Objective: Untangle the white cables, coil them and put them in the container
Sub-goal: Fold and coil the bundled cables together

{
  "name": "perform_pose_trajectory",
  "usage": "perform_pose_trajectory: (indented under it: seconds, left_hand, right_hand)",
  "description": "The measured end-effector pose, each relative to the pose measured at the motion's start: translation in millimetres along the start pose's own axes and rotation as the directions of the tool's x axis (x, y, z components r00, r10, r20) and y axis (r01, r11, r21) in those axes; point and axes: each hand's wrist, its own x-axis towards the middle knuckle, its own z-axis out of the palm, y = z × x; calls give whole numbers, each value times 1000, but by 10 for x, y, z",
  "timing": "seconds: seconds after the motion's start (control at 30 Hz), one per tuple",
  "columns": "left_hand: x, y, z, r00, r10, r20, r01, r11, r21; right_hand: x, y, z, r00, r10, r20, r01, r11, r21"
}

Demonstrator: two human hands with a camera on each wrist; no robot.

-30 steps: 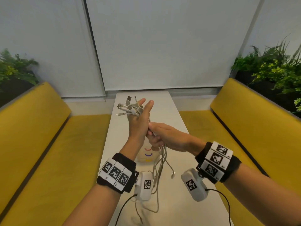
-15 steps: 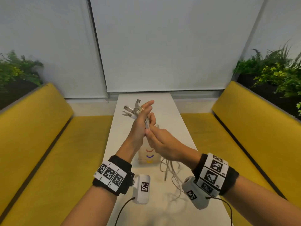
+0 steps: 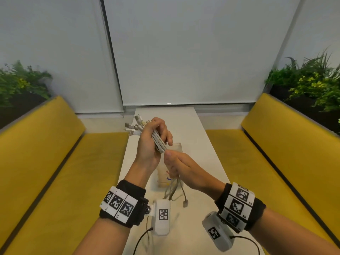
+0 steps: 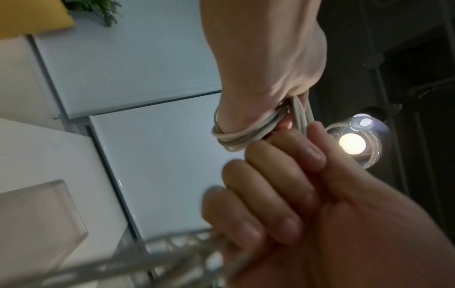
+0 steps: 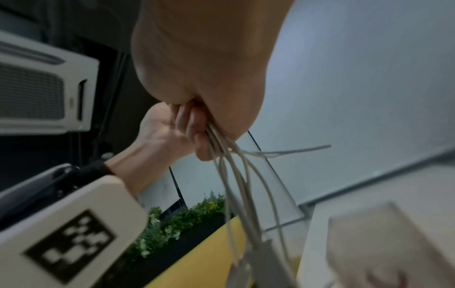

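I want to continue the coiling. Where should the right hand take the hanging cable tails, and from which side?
Probably grip the loose tails just below the left hand, coming from the right: there the white cables run as one tight bundle, while lower down they splay apart above the table. The right hand already holds there.

The white cables (image 3: 159, 139) are lying bunched side by side as one bundle, held up above the desk (image 3: 202, 144). Their metal-tipped plugs are fanning out at the upper end, while the loose ends are dangling toward the desk. The clear container (image 3: 175, 148), with a colored print low on its side, is standing upright just behind them.
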Motion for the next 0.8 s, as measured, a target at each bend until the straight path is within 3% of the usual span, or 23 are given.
perform_pose_trajectory:
  seconds: [0.1, 0.23, 0.37, 0.43, 0.5, 0.6, 0.7, 0.8]
  left_hand:
    - [-10, -13, -8, 998, -51, 29, 53, 996, -73]
    - [-56, -5, -69, 980, -141, 143, 160, 978, -132]
    - [-110, 7, -87, 918, -207, 338, 288, 935, -209]
    - [-150, -4, -82, 841, -255, 477, 392, 895, -213]
    - [-190, -29, -100, 722, -322, 612, 501, 854, -142]
    - [-225, -86, -169, 534, -448, 717, 551, 828, 108]
    - [-256, -150, -267, 369, -578, 728, 570, 759, 314]
    - [-314, -206, -325, 264, -691, 673, 566, 676, 472]
  right_hand:
    - [-14, 62, 84, 999, -37, 9, 38, 999, -27]
    - [-24, 108, 59, 992, -113, 53, 123, 955, -269]
    - [66, 228, -134, 994, 24, 109, 8, 957, -289]
    - [149, 252, -241, 971, 153, 185, -89, 944, -318]
    - [240, 246, -352, 920, 234, 313, -125, 935, -331]
    - [314, 181, -477, 796, 395, 459, -226, 897, -380]
    - [342, 221, -627, 705, 573, 418, -264, 759, -595]
    - [381, 248, -657, 679, 656, 330, -272, 642, -717]
